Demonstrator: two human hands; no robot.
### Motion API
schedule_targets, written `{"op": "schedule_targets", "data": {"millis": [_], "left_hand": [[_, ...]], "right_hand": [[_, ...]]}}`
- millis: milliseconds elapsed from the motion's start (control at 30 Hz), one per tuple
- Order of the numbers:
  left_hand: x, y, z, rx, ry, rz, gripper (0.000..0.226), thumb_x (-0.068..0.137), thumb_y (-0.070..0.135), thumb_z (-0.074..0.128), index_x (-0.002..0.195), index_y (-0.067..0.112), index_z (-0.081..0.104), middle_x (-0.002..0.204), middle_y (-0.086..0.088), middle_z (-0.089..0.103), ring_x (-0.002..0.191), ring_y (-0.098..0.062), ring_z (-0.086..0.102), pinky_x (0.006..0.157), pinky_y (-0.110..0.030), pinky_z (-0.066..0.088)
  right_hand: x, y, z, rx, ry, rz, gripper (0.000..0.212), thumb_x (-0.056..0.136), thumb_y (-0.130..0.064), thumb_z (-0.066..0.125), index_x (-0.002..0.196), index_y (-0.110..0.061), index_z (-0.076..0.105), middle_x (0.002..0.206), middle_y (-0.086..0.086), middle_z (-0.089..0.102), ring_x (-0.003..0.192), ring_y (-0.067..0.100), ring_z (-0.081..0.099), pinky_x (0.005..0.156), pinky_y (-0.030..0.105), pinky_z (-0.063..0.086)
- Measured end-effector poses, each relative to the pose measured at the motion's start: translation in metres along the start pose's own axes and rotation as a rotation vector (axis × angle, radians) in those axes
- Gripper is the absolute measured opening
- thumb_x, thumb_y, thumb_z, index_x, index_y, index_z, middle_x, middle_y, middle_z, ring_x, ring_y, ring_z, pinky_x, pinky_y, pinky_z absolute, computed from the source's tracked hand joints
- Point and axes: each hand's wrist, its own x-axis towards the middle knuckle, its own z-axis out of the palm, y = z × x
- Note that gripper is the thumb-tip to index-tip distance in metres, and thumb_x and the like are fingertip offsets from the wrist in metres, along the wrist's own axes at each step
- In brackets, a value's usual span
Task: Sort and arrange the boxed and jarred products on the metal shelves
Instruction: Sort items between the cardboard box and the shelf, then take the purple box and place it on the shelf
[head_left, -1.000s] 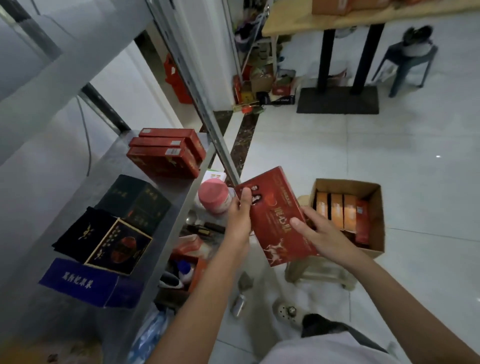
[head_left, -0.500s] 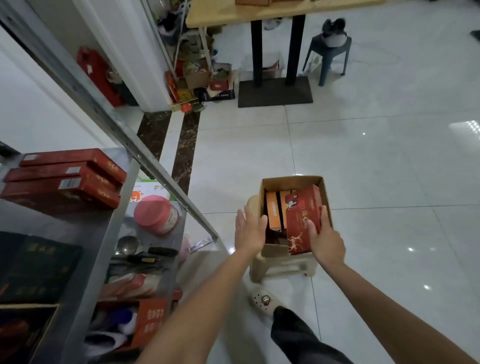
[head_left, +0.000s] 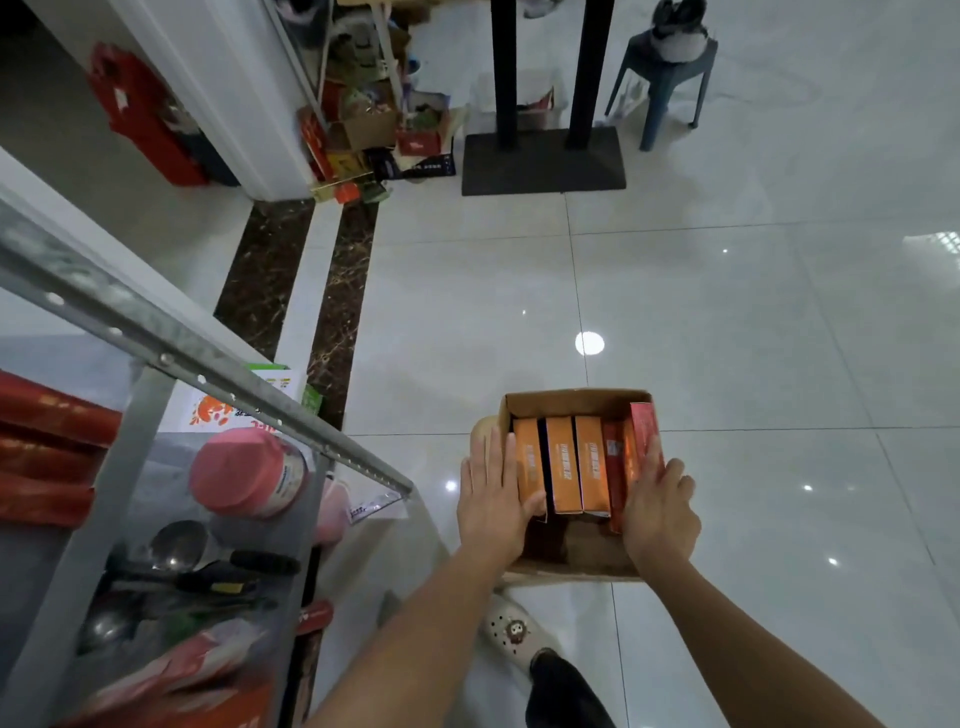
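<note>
1. The view looks down from a person's head onto a pale tiled floor. An open carton (head_left: 571, 399) sits on a low stool in front of them, with a metal shelf (head_left: 156, 343) at the left.
2. The red box (head_left: 643, 441) now stands on edge at the right end of the carton, touching a row of upright orange boxes (head_left: 563, 467).
3. A second ago both hands held this box up near the shelf. Half a second ago the right hand alone was lowering it in.
4. The left hand (head_left: 493, 501) is flat, with straight fingers along the carton's left wall. It holds nothing.
5. The right hand (head_left: 658, 512) has its fingers bent over the red box's top edge. The thumb is hidden, so I cannot tell whether it grips or only presses.
6. On the shelf are stacked red boxes (head_left: 47, 441) and a pink-lidded jar (head_left: 249, 473), well apart from the carton.
7. This suggests the box went back to the carton, not the shelf. It is probably being held for later, so shelving it is not yet done.
</note>
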Motion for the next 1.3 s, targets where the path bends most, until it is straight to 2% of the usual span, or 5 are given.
{"op": "schedule_targets", "data": {"millis": [300, 667, 833, 1100, 1300], "left_hand": [[0.029, -0.008, 0.008, -0.005, -0.088, -0.035, 0.078, 0.098, 0.061, 0.017, 0.146, 0.02, -0.03, 0.153, -0.002, -0.038, 0.138, -0.02, -0.037, 0.117, -0.04, -0.016], [-0.001, -0.022, -0.008, -0.052, -0.095, -0.167, 0.078, 0.096, 0.063, 0.015, 0.145, 0.022, -0.029, 0.153, -0.004, -0.035, 0.143, -0.026, -0.029, 0.114, -0.042, -0.017], [-0.073, -0.048, -0.028, -0.024, 0.034, -0.344, 0.077, 0.096, 0.065, 0.015, 0.15, 0.023, -0.021, 0.159, -0.004, -0.026, 0.148, -0.026, -0.02, 0.118, -0.044, -0.011], [-0.278, -0.105, -0.063, 0.032, 0.376, -0.709, 0.084, 0.087, 0.067, 0.049, 0.153, 0.019, 0.027, 0.16, -0.014, 0.015, 0.148, -0.028, 0.016, 0.116, -0.049, -0.013], [-0.42, -0.159, -0.084, 0.229, 0.615, -0.962, 0.079, 0.098, 0.055, 0.031, 0.149, 0.022, -0.02, 0.159, -0.009, -0.02, 0.142, -0.027, -0.024, 0.114, -0.045, -0.018]], "right_hand": [[0.016, 0.01, 0.021, -0.063, 0.041, -0.203, 0.09, 0.086, -0.053, -0.03, 0.153, -0.005, 0.007, 0.162, 0.017, 0.006, 0.15, 0.032, 0.009, 0.119, 0.05, -0.001], [0.001, -0.007, -0.003, 0.021, 0.022, -0.366, 0.083, 0.094, -0.058, -0.012, 0.153, -0.007, 0.018, 0.161, 0.017, 0.014, 0.15, 0.03, 0.004, 0.119, 0.051, 0.011], [-0.036, -0.043, -0.018, -0.076, 0.083, -0.591, 0.077, 0.075, -0.06, -0.042, 0.142, -0.025, -0.033, 0.159, 0.005, -0.025, 0.141, 0.019, -0.036, 0.12, 0.051, -0.001], [-0.193, -0.131, -0.069, -0.152, 0.149, -1.124, 0.091, 0.084, -0.06, -0.029, 0.155, -0.027, 0.017, 0.162, 0.009, 0.009, 0.149, 0.028, 0.0, 0.119, 0.053, 0.01], [-0.331, -0.21, -0.108, -0.076, 0.236, -1.545, 0.064, 0.097, -0.051, 0.018, 0.153, -0.02, 0.03, 0.161, 0.016, 0.013, 0.149, 0.034, 0.002, 0.119, 0.056, 0.012]]}}
